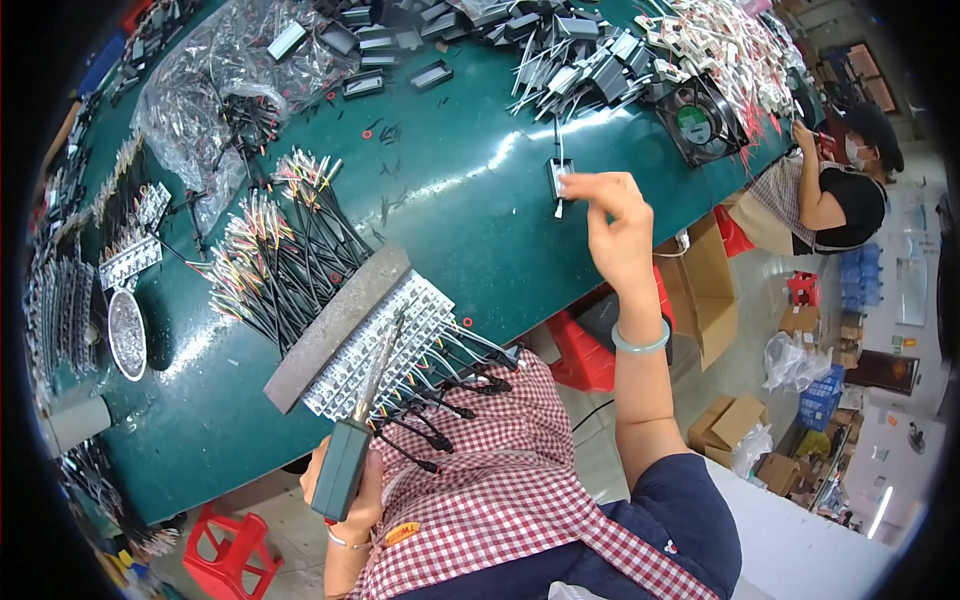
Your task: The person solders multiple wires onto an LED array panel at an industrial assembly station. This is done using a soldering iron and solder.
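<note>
My left hand (pixel 348 490), low at the table's front edge, is wrapped around the green handle of a soldering iron (pixel 347 462). Its metal shaft slants up over a panel of small white circuit boards (pixel 405 325). Short black-sheathed cables (pixel 440 400) hang from the panel's near side toward my apron. Across the panel's far edge lies a heavy grey metal bar (pixel 340 325). Farther right, my right hand (pixel 622 225) reaches over the table, fingertips pinched at the right edge of a small black module (pixel 557 180) with thin wires at both ends. The thumb is partly hidden.
Cable bundles (pixel 285 240) with stripped ends lie beyond the bar. An oval metal dish (pixel 127 335) sits at left. Plastic bags (pixel 240 80), black housings (pixel 375 45), and white-wired parts (pixel 710 50) cover the far side. A fan (pixel 698 118) stands near a seated co-worker (pixel 840 190).
</note>
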Action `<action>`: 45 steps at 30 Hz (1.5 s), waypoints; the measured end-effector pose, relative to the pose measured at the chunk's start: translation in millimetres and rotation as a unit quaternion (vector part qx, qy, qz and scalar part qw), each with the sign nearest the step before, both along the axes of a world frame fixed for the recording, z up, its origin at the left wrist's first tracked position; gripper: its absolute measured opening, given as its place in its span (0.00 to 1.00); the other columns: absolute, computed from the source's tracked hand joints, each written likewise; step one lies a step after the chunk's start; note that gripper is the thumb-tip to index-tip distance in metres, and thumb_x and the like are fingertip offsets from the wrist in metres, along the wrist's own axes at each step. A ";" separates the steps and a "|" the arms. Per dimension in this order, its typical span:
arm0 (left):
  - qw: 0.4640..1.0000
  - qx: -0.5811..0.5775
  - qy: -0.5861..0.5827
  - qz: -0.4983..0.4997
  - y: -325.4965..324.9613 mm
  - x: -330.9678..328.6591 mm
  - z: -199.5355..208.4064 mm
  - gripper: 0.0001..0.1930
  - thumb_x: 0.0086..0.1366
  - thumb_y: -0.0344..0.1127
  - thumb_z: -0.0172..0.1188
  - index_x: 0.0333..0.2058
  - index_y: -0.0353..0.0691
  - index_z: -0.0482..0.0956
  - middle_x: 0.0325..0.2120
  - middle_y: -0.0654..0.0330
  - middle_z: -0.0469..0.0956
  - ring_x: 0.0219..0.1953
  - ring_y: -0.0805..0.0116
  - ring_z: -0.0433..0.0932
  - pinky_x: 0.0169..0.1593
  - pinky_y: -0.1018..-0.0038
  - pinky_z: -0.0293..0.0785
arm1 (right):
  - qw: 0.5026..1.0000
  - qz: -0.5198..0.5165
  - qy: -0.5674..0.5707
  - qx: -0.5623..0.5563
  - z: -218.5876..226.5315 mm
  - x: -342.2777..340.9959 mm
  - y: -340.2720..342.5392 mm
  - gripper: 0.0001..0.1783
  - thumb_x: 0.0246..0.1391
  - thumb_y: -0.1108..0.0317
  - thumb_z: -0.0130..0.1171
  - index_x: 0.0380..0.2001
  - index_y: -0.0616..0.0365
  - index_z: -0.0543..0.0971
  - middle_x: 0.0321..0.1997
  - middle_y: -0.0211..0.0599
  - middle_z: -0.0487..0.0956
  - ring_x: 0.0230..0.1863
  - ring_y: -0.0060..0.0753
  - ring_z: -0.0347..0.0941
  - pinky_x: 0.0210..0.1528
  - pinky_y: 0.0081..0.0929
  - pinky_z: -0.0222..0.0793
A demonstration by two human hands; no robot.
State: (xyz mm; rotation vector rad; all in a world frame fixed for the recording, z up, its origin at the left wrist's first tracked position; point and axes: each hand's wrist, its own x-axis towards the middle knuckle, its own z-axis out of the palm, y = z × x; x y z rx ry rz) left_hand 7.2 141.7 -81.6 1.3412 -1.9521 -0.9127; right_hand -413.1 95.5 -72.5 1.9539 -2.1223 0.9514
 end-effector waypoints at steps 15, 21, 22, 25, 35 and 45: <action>1.000 0.023 -0.007 0.019 30.0 26.2 -17.2 0.11 0.60 0.27 0.67 0.41 0.31 0.81 0.35 0.57 0.82 0.33 0.69 0.78 0.38 0.70 0.75 | 0.970 -0.173 -0.158 0.060 -13.8 -15.2 -54.7 0.07 0.56 0.70 0.60 0.32 0.63 0.77 0.29 0.40 0.80 0.32 0.34 0.78 0.34 0.29 0.72; 0.998 -0.005 0.052 0.033 16.7 10.0 -14.4 0.14 0.47 0.24 0.67 0.36 0.29 0.82 0.33 0.46 0.81 0.30 0.53 0.83 0.35 0.67 0.78 | 0.926 -0.045 -0.375 0.020 23.6 69.3 2.8 0.04 0.56 0.78 0.57 0.36 0.63 0.78 0.29 0.33 0.77 0.24 0.19 0.69 0.25 0.18 0.64; 0.998 0.004 0.044 0.039 14.6 6.7 -11.5 0.14 0.47 0.24 0.67 0.36 0.29 0.82 0.33 0.46 0.81 0.30 0.53 0.83 0.35 0.67 0.78 | 0.945 -0.018 -0.326 0.003 24.6 83.4 11.6 0.07 0.52 0.80 0.58 0.35 0.61 0.80 0.29 0.33 0.76 0.20 0.21 0.67 0.23 0.19 0.62; 0.999 -0.023 0.040 0.006 9.2 -0.1 1.7 0.14 0.47 0.23 0.67 0.36 0.29 0.82 0.33 0.47 0.82 0.30 0.55 0.83 0.35 0.70 0.78 | 0.961 0.001 -0.272 0.052 31.9 123.2 32.0 0.08 0.47 0.83 0.62 0.31 0.61 0.81 0.29 0.35 0.77 0.26 0.29 0.70 0.25 0.25 0.63; 1.000 0.012 0.023 -0.006 13.4 0.7 10.6 0.15 0.47 0.23 0.67 0.36 0.27 0.81 0.33 0.48 0.82 0.30 0.58 0.83 0.35 0.71 0.78 | 0.986 0.072 -0.148 -0.031 -17.8 162.4 46.8 0.13 0.39 0.82 0.65 0.33 0.58 0.81 0.27 0.34 0.74 0.28 0.37 0.72 0.28 0.32 0.69; 0.998 -0.037 -0.004 -0.046 2.0 -10.9 23.4 0.13 0.46 0.23 0.68 0.34 0.27 0.81 0.32 0.48 0.81 0.31 0.55 0.83 0.35 0.70 0.79 | 0.988 0.079 -0.128 -0.021 -18.0 160.8 46.8 0.13 0.39 0.81 0.65 0.32 0.58 0.81 0.26 0.33 0.73 0.28 0.35 0.72 0.27 0.30 0.68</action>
